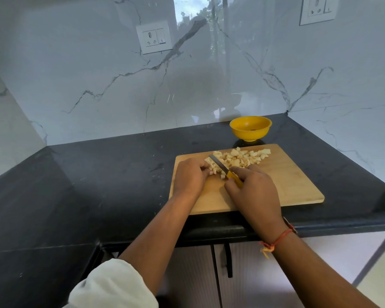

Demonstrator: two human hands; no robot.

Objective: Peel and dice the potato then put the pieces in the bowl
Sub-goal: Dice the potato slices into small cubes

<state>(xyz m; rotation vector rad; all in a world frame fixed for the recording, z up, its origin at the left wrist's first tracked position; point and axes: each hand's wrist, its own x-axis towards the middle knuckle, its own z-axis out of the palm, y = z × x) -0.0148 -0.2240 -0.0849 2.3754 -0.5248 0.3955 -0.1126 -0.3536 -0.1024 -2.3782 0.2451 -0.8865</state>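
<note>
The big black stone counter (98, 185) runs into a corner with white marble walls. There is a lot of open room on it to the left of the board. The flat light brown wooden cutting board (293, 181) lies on the right part of the counter. Its near edge is close to the counter's front edge. The right half of the board is bare.

The right hand (256, 190) is on the board with its fingers wrapped tight round the knife's handle. The left hand (190, 176) is just beside it, at the board's left edge. Its fingers are curled together over a few potato cubes, holding them by the blade.

The round yellow plastic bowl (250, 133) stands upright just behind the board's far edge, near the wall.

The pile of small pale yellow potato cubes (240, 157) lies along the far part of the board, not in the bowl.

The small knife with a yellow handle (222, 168) has its grey blade pointing up and left, down among the cubes.
</note>
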